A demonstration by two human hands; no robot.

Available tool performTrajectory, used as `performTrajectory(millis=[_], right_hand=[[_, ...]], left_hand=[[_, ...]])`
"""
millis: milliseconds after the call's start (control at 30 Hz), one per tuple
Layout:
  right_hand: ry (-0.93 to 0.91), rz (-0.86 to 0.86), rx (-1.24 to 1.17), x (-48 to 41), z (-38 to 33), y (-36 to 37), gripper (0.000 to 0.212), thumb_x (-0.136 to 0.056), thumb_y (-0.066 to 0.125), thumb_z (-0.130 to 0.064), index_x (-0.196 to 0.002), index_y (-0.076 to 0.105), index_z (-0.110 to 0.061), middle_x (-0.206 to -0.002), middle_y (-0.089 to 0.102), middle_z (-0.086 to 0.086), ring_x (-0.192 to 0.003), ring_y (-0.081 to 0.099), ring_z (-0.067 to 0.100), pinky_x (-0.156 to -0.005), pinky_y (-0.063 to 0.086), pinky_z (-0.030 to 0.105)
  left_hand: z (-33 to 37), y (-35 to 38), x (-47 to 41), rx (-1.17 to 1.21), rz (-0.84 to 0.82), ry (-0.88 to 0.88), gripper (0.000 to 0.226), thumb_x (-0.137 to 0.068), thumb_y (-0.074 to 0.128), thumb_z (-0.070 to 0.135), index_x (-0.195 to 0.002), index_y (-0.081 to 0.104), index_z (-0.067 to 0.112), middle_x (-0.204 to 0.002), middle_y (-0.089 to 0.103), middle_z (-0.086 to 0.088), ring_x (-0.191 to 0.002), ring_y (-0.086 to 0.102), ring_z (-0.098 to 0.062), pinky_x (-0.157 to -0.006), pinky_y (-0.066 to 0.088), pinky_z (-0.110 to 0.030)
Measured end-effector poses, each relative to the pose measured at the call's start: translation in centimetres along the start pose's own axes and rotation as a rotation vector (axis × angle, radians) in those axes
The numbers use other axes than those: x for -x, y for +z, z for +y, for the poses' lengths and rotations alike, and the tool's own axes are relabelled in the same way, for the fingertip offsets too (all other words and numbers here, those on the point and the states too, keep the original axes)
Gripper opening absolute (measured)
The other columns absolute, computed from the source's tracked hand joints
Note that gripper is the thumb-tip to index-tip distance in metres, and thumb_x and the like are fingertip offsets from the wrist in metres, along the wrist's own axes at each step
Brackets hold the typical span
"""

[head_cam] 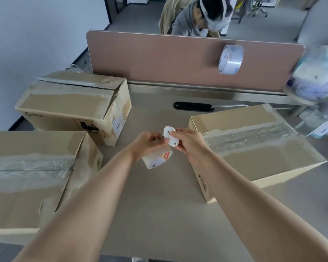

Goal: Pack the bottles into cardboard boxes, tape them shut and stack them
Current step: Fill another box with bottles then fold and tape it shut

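desk (159,195): three taped boxes (263,148) | divider (159,59) | hands: left (150,142) grips tape roll (157,159), right (187,143) pinches white tool (169,138)

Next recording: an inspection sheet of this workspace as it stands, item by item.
Surface: beige desk, carrying three boxes.
Job's things: far-left box, near-left box and right box, all taped shut, unstacked; no bottles seen.
Clutter: spare tape roll on the partition; bagged items at right.
Hands: left hand holds tape roll; right hand pinches small white object.
Cables: white cable from desk grommet.
Surroundings: seated person behind partition.
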State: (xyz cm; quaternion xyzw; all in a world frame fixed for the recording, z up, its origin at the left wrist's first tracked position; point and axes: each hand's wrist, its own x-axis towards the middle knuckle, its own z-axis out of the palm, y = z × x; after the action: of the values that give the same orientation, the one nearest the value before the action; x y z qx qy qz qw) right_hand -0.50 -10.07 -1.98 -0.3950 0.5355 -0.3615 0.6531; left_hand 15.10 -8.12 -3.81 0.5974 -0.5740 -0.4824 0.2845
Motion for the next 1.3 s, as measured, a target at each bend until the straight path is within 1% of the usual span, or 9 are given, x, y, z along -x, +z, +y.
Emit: performTrajectory(millis=[267,400,533,600,700,800,933,1100,1300], right_hand=[[-0.139,-0.083,0.084,0.0,-1.8,-2.3,0.009,-0.085,0.065,-0.008,-0.082,0.069,-0.016,-0.080,0.071,0.003,-0.075,0.067,0.014,-0.075,0.056,0.025],[-0.172,-0.061,0.205,-0.5,-2.2,-3.2,0.006,-0.085,0.065,-0.017,-0.084,0.071,-0.015,-0.081,0.071,0.004,-0.074,0.065,0.016,-0.076,0.055,0.028],[-0.414,0.168,0.759,-3.2,-3.3,-5.1,0.028,-0.093,0.049,-0.028,-0.111,0.068,-0.017,-0.107,0.070,0.004,-0.096,0.060,0.015,-0.081,0.045,0.025],[-0.512,0.176,1.195,-5.3,-3.6,-7.3,0.042,-0.095,0.043,-0.030,-0.136,0.049,-0.024,-0.146,0.044,-0.001,-0.137,0.034,0.019,-0.112,0.027,0.038],[-0.423,0.063,1.614,-7.2,-2.6,-9.8,0.054,-0.097,0.030,-0.048,-0.148,0.020,-0.033,-0.160,0.004,-0.006,-0.147,-0.009,0.019,-0.113,-0.009,0.055],[-0.409,0.084,1.624,-7.7,-1.6,-10.0,0.056,-0.096,0.017,-0.055,-0.148,0.012,-0.037,-0.160,0.001,-0.007,-0.147,-0.011,0.018,-0.111,-0.013,0.060],[-0.364,0.156,1.593,-8.6,-1.5,-8.5,0.056,-0.095,0.016,-0.056,-0.148,0.015,-0.037,-0.159,0.005,-0.005,-0.147,-0.006,0.019,-0.110,-0.014,0.061],[-0.287,0.262,1.535,-9.5,-1.3,-6.7,0.054,-0.095,0.017,-0.055,-0.146,0.018,-0.036,-0.159,0.010,-0.004,-0.147,-0.003,0.020,-0.108,-0.016,0.060],[-0.231,0.318,1.504,-9.8,-1.0,-5.6,0.055,-0.096,0.017,-0.054,-0.146,0.018,-0.033,-0.158,0.011,-0.003,-0.147,-0.003,0.021,-0.110,-0.013,0.061]], left_hand=[[2.6,1.5,0.2,-0.048,0.163,0.066,0.003,-0.088,0.062,0.032,-0.085,0.062,0.030,-0.065,0.061,0.008,-0.057,0.055,-0.001,-0.061,0.041,-0.020],[2.4,1.8,-0.7,0.045,0.194,0.067,0.071,-0.077,0.073,0.034,-0.132,0.029,0.039,-0.053,0.040,0.005,-0.052,0.037,-0.008,-0.056,0.034,-0.020],[1.9,1.7,-2.4,0.006,0.285,0.047,0.070,-0.050,0.069,0.054,-0.109,0.040,0.029,-0.071,0.060,0.001,-0.063,0.054,-0.010,-0.064,0.044,-0.023],[1.3,1.4,-3.8,-0.084,0.245,0.052,0.054,-0.057,0.071,0.047,-0.094,0.039,0.024,-0.075,0.060,0.004,-0.064,0.052,-0.008,-0.059,0.040,-0.020],[0.1,1.1,-6.0,-0.279,0.135,0.071,0.028,-0.074,0.070,0.018,-0.078,0.042,0.020,-0.069,0.046,0.008,-0.064,0.042,-0.014,-0.054,0.032,-0.019],[-1.3,1.0,-8.4,-0.462,0.032,0.089,0.018,-0.077,0.064,0.010,-0.073,0.056,0.025,-0.088,0.058,0.004,-0.082,0.055,-0.020,-0.067,0.041,-0.024],[-4.1,1.2,-11.9,-0.755,0.035,0.088,0.023,-0.087,0.054,0.012,-0.105,0.067,0.018,-0.123,0.052,0.000,-0.111,0.051,-0.026,-0.084,0.042,-0.029],[-4.9,2.2,-14.4,-1.043,0.012,-0.080,0.065,-0.085,0.041,-0.006,-0.145,0.027,0.014,-0.144,0.031,-0.010,-0.131,0.031,-0.033,-0.103,0.033,-0.039],[-6.3,2.4,-15.3,-1.107,-0.016,-0.025,0.057,-0.082,0.044,0.000,-0.135,0.039,0.020,-0.145,0.029,-0.009,-0.131,0.030,-0.032,-0.111,0.018,-0.045]])
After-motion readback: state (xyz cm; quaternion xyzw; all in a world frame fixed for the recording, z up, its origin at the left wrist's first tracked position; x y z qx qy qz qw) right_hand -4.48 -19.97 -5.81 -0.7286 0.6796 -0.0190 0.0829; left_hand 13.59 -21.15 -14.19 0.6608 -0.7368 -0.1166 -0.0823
